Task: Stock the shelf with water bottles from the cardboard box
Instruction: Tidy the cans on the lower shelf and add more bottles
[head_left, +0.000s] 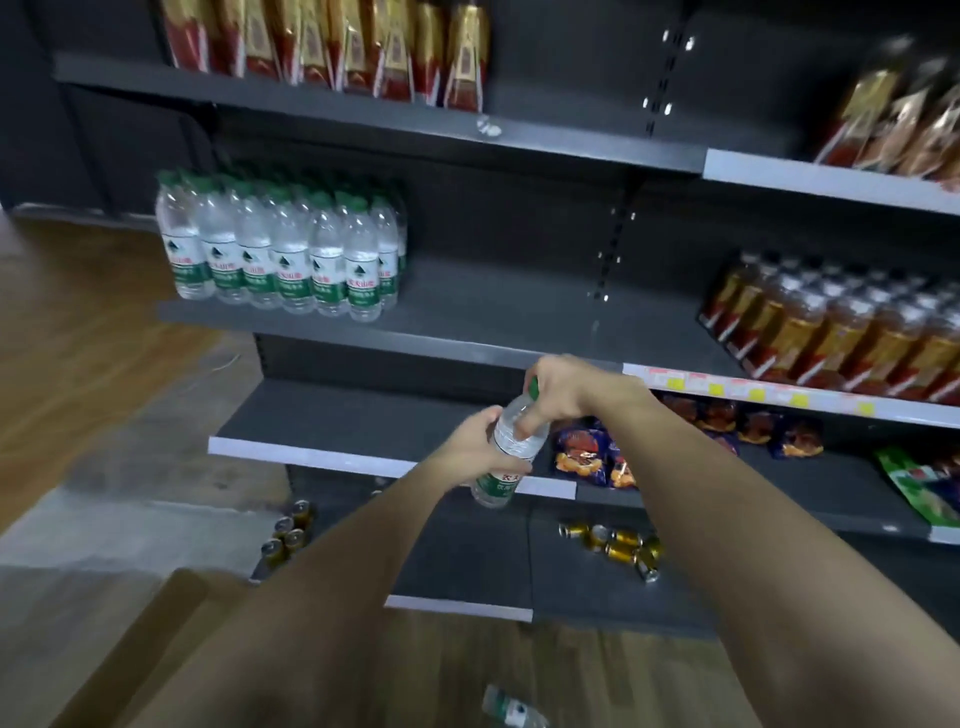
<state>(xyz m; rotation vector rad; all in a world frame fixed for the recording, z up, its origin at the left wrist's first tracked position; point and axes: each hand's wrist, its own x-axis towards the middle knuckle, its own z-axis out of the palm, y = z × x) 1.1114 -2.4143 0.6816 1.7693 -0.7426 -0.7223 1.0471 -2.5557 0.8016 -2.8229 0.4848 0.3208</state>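
A person is holding a clear water bottle (511, 447) in both hands out in front of the shelf (467, 317), tilted with its green cap up and to the right. The left hand (475, 449) is wrapping the bottle's middle, its grip closed just above the green-and-white label; the right hand (563, 389) is closing over the cap and neck from above, fingers pinched around the top. The label is carrying white Chinese characters, but only a couple are showing past the fingers and they are too blurred to read. On the middle shelf, far left, a block of matching bottles (280, 249) is standing upright in rows, each with a green cap and a white label bearing a dark triangle mark over a green band; the writing there is also too small to make out. To the right, amber drinks (841, 332) are sitting in rows above a strip of yellow price tags (753, 389), whose print is unreadable. Snack bags (592, 452) are lying on the lower shelf, partly hidden behind the right forearm. Gold cans (623, 545) are lying on the bottom shelf. Another bottle (511, 709) is lying on the wood floor, cut off by the near edge, and a cardboard box (156, 634) is showing at near left, largely covered by the left arm.
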